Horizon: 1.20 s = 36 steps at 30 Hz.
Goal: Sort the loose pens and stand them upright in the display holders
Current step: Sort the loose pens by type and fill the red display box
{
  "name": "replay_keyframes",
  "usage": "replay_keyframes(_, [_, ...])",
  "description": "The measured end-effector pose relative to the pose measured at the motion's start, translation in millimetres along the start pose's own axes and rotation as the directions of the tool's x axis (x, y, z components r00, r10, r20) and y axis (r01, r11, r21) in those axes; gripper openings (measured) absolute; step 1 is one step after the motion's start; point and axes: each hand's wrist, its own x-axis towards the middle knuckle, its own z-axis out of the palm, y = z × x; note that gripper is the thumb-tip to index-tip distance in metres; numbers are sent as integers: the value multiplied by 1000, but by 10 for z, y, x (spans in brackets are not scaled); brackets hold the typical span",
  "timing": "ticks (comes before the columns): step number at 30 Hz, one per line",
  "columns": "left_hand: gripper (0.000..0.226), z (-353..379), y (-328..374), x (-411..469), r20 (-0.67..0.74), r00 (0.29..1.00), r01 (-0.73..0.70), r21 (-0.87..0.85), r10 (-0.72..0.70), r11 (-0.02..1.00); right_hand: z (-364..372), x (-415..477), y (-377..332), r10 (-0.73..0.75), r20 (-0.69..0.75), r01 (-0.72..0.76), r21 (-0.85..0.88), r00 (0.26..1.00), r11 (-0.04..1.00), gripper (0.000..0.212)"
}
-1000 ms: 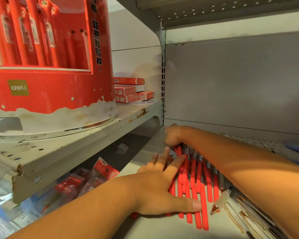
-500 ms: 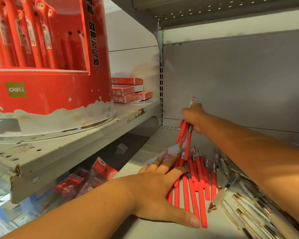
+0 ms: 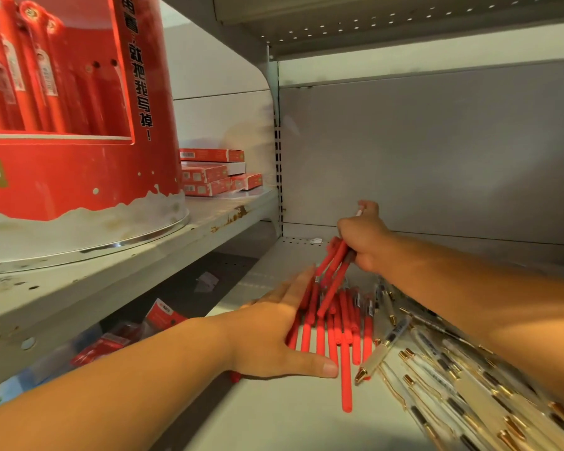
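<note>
At centre frame, right hand [image 3: 367, 237] grips a bundle of slim red pens [image 3: 334, 271]; flat left hand [image 3: 274, 333] pins loose red pens [image 3: 345, 336]. Gathering likely; next, upright into red cylindrical display holder [image 3: 79, 177].

A stack of flat red boxes [image 3: 214, 172] sits at the back of a grey metal shelf [image 3: 163, 252], whose front edge shows rust-coloured chips [image 3: 235, 214]. A slotted upright [image 3: 277, 151] divides this bay from the next, where a plain grey back panel [image 3: 437, 151] rises beneath a perforated overhead shelf [image 3: 388, 24]. Below, in shadow, red-and-clear packets [image 3: 124, 336] lie jumbled on a lower tier, near what appears to be a scrap of paper [image 3: 205, 281], too dim to identify.
</note>
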Motion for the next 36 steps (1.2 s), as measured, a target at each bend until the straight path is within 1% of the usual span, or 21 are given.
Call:
replay_keyframes(2, [119, 31, -20, 17, -38, 999, -9, 14, 10, 1000, 55, -101, 103, -7, 10, 7, 14, 1000, 1000, 52])
replay_keyframes(3, [119, 46, -23, 18, -62, 998, -30, 1, 30, 1000, 79, -144, 147, -19, -2, 19, -16, 1000, 1000, 48])
replay_keyframes(5, [117, 69, -25, 7, -96, 993, -63, -20, 61, 998, 123, -235, 210, -43, 1, 42, -147, 999, 988, 37])
replay_keyframes(7, [118, 80, -32, -4, -108, 992, -65, 13, 66, 998, 150, -286, 252, -43, 44, 52, -232, 998, 971, 18])
replay_keyframes(9, [116, 81, -38, -5, -89, 994, -64, 53, 69, 997, 150, -310, 248, -38, 94, 64, -287, 995, 956, 16])
replay_keyframes(11, [110, 79, -39, -6, -56, 997, -52, 79, 57, 996, 116, -344, 186, -64, 165, 128, -411, 984, 903, 5])
replay_keyframes(13, [106, 80, -47, -3, -35, 999, -34, 112, 38, 993, 50, -345, 121, -84, 253, 216, -558, 964, 801, 25])
replay_keyframes(15, [105, 85, -57, 3, -27, 999, -27, 140, 31, 990, -14, -349, 79, -87, 374, 326, -643, 923, 693, 31])
replay_keyframes(17, [105, 89, -57, 9, -25, 999, -28, 160, 33, 987, -85, -335, 74, -51, 480, 404, -670, 876, 622, 38])
replay_keyframes(19, [102, 88, -49, 11, -23, 999, -25, 175, 30, 984, -148, -310, 89, -16, 532, 446, -692, 846, 567, 46])
replay_keyframes(21, [99, 91, -46, 9, -26, 999, -20, 176, 25, 984, -203, -258, 113, 41, 537, 439, -729, 843, 525, 55])
replay_keyframes(23, [98, 96, -44, 6, -50, 998, -31, 184, 41, 982, -252, -245, 126, 115, 546, 414, -741, 830, 529, 61])
replay_keyframes(25, [98, 99, -43, 8, -92, 993, -53, 194, 71, 980, -271, -251, 129, 143, 559, 408, -735, 816, 542, 65])
replay_keyframes(30, [99, 102, -61, 36, -135, 987, -52, 241, 86, 969, -256, -354, 96, 115, 576, 419, -703, 809, 574, 65])
replay_keyframes(36, [92, 58, -16, 17, -111, 990, -52, 245, 81, 968, -264, -498, 73, 145, 638, 453, -672, 756, 586, 57])
